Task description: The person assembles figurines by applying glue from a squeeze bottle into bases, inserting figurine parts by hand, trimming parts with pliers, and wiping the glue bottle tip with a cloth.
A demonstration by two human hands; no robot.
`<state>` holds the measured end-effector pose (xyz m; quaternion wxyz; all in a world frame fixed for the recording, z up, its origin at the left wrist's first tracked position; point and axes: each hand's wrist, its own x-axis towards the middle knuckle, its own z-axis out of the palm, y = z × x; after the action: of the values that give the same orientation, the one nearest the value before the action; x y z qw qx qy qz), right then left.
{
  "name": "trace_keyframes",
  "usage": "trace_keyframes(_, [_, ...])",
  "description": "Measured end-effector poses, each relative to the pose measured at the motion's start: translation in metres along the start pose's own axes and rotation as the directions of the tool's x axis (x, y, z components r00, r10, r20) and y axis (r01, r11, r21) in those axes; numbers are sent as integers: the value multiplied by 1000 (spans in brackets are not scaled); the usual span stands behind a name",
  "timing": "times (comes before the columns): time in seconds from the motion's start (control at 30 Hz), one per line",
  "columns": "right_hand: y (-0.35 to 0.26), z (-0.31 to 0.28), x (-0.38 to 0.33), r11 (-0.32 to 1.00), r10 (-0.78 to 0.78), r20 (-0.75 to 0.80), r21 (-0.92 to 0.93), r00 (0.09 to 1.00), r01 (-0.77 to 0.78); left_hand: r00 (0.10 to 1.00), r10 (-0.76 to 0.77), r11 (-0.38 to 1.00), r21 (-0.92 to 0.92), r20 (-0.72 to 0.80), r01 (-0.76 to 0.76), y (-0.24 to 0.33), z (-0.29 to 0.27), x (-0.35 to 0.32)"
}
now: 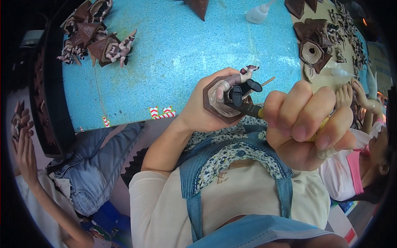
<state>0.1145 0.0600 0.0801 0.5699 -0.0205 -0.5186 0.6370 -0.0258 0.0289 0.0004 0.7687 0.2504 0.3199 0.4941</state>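
My left hand (pixel 192 107) is closed round a brown hexagonal base (pixel 208 110) with a small figurine (pixel 233 80) on it, above the near edge of the blue table. The figurine has pale limbs, a mauve-brown garment and two black boots (pixel 244 90) facing up toward me. My right hand (pixel 308 124) is curled tightly round a tool with a dark flat blade (pixel 250 109) and a yellow handle, mostly hidden by the fingers. The blade's tip meets the figurine by the boots. A thin orange-brown stick (pixel 268 81) juts out beside them.
Brown bases with figurines (pixel 105 45) are piled at the table's far left. More brown parts (pixel 312 47) and many small figures lie on the beige surface at right. Two white squeeze bottles, one on the blue table (pixel 257 14), one farther right (pixel 341 72). Co-workers' hands (pixel 25 153) show both sides.
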Motion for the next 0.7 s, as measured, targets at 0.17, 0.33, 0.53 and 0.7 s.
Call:
trace_keyframes(0.17, [0, 0, 1, 1000, 5, -27, 5, 1000, -5, 965, 252, 962, 88, 74, -258, -9, -2, -3])
trace_keyframes(0.33, [4, 2, 1, 999, -26, -37, 22, 999, 26, 968, 177, 934, 279, 178, -223, 0, -8, -1])
trace_keyframes(0.53, [3, 6, 1, 998, 36, 28, 43, 999, -37, 937, 306, 898, 276, 171, -344, -3, -6, -1])
trace_keyframes(0.7, [3, 15, -1, 999, 51, -13, 8, 999, -50, 963, 153, 932, 292, 222, -216, 5, -8, 2])
